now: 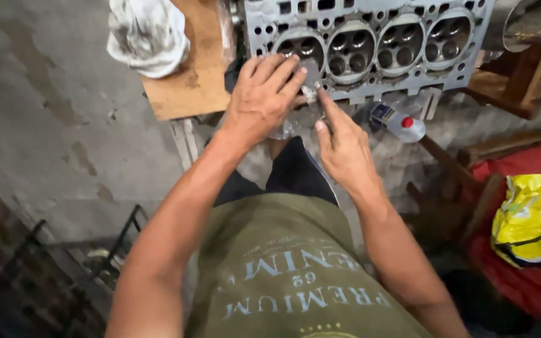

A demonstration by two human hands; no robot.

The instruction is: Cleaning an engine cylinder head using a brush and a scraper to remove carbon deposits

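- Bottle (406,127), clear plastic with a red cap, lies on its side just below the grey metal cylinder head (370,44); I cannot make out its contents.
- The cylinder head's top is cut off, and a small pale piece (309,92) at its lower edge is too blurred to identify.
- My left hand (264,94) lies flat over that edge, fingers spread and released; my right hand (340,141) pinches the pale piece.

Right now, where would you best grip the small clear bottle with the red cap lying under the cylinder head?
Probably around the clear bottle's body, coming from above: it lies on its side, barrel exposed, and the small red cap offers less to hold.
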